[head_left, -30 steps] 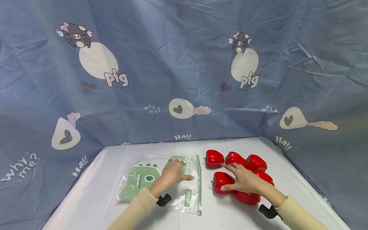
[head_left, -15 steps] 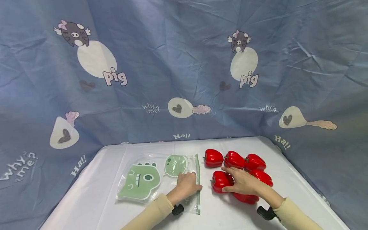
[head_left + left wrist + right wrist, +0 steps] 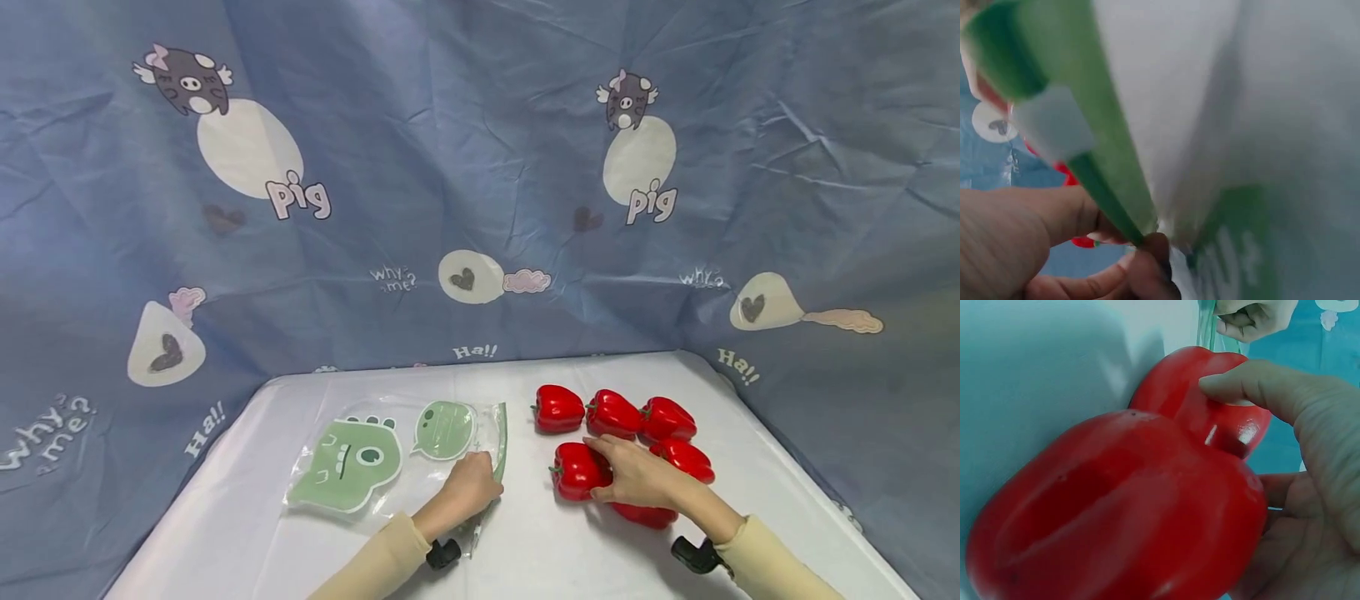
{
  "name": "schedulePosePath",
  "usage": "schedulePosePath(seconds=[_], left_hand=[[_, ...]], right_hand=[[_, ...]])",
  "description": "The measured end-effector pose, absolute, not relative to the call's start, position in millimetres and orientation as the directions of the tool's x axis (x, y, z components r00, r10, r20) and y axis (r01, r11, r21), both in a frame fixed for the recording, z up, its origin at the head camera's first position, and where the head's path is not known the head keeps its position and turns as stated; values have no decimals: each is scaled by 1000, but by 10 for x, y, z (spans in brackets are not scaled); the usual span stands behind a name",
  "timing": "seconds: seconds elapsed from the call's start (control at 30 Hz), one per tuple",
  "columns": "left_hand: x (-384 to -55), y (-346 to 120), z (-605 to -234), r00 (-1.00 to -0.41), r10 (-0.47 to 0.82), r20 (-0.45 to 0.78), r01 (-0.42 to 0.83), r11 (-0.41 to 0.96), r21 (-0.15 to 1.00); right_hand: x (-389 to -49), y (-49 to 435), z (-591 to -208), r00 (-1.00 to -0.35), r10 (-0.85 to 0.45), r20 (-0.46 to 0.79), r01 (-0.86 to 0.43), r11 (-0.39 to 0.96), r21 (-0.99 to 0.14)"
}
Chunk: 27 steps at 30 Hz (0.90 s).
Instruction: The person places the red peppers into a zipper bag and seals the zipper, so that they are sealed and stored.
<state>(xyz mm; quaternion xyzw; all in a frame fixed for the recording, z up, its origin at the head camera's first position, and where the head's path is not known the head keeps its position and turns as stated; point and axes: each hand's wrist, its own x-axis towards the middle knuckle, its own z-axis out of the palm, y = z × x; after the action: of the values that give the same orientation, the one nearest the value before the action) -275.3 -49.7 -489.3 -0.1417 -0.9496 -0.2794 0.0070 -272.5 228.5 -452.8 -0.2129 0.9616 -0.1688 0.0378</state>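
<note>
A clear zip bag (image 3: 348, 467) with green monster prints lies on the white table at left. My left hand (image 3: 467, 487) pinches its green zip edge (image 3: 1113, 194) between thumb and fingers; in the left wrist view that edge is raised close to the camera. To the right, my right hand (image 3: 637, 477) grips a red bell pepper (image 3: 576, 472) from its right side. The right wrist view has the thumb on this pepper (image 3: 1175, 387), while another bell pepper (image 3: 1116, 506) fills the foreground. The palm hides part of the peppers behind it.
Several more red bell peppers stand close around the right hand: a back row with one pepper (image 3: 558, 409) at its left end, another (image 3: 684, 459) at right, and one (image 3: 647, 515) partly under the wrist. A blue patterned cloth (image 3: 480, 208) hangs behind the table.
My left hand has gone from over the speech-bubble print to the zip edge, taken hold of it and drawn it left, bending it. My right hand has closed in on the front-left pepper.
</note>
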Motion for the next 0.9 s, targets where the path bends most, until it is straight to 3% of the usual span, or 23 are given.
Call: schedulePosePath(seconds=[0.17, 0.4, 0.6, 0.9], left_hand=[[-2751, -624, -4915, -941, 268, 208, 339, 730, 593], [-2724, -769, -4902, -904, 210, 372, 400, 725, 561], [-2696, -805, -4867, -893, 178, 414, 413, 687, 597], [-2680, -856, -4810, -895, 99, 435, 379, 683, 624]], right_hand=[[-2722, 2247, -4538, -893, -448, 36, -436, 842, -317], [-2712, 2170, -4564, -891, -447, 75, -441, 819, -366], [-2677, 2089, -4586, -915, -396, 71, -386, 817, -429], [-2648, 2010, -4601, -909, -405, 100, -408, 811, -419]])
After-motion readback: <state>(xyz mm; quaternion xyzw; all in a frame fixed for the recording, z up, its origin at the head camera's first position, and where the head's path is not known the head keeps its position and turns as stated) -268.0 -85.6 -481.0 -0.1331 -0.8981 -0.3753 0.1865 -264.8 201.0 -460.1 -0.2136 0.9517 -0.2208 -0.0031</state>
